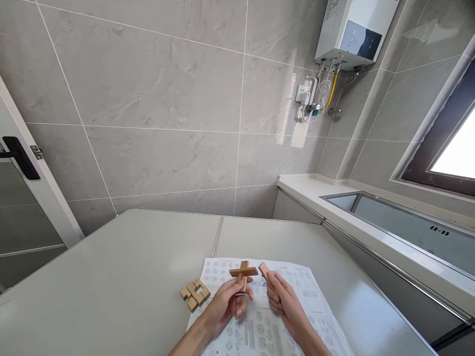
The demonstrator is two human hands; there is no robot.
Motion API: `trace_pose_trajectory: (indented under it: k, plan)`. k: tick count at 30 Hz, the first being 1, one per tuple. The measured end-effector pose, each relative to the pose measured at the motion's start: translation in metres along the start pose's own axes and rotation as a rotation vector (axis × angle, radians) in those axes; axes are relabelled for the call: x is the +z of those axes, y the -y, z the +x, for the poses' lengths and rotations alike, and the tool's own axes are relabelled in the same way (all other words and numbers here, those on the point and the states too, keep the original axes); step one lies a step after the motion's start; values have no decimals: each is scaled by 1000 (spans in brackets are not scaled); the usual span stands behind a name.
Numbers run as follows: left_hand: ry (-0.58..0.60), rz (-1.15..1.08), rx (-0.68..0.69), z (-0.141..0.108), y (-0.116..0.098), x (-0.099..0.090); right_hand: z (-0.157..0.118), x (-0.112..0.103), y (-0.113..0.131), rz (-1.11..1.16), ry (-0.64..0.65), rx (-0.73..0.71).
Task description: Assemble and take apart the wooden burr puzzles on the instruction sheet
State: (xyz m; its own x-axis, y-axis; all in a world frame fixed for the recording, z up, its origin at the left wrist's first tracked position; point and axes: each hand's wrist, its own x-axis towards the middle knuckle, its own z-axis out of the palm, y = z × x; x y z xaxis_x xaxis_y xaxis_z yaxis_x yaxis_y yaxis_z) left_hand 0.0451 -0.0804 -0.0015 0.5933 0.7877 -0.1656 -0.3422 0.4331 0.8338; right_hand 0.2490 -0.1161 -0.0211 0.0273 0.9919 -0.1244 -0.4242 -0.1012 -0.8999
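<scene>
My left hand pinches a small wooden cross-shaped assembly, made of crossed wooden bars, above a printed sheet. In my right hand is a separate wooden bar, tilted with its upper end pointing toward the cross. A narrow gap lies between the bar and the cross. Several diagrams and text lines cover the printed instruction sheet under both hands. Left of my left hand, a notched wooden puzzle piece, or a group of pieces set together, lies partly over the sheet's left edge.
The pale table has a seam across it. Beyond stands a grey tiled wall. To the right runs a counter with a glass-covered recess. A door with a black handle is at the left, a water heater at the upper right.
</scene>
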Motion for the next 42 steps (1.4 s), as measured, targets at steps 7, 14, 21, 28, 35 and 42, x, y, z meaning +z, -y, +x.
trace_pose_trajectory:
  k: [7, 14, 21, 28, 35, 42]
  plan:
    - [104, 17, -91, -2, 2, 2, -7, 6, 7, 40, 87, -71]
    - [145, -22, -134, -5, 0, 3, -7, 3, 3, 0, 193, -46]
    - [192, -35, -154, -6, 0, 2, -4, 0, -3, -69, 224, -43]
    - [260, -29, -170, -5, 3, 2, -7, 3, -2, -126, 231, -84]
    - [317, -13, -212, -8, -1, 0, -11, 5, 7, -117, 227, -55]
    - [332, 7, -215, -9, -1, 2, -10, 4, 8, -90, 225, -40]
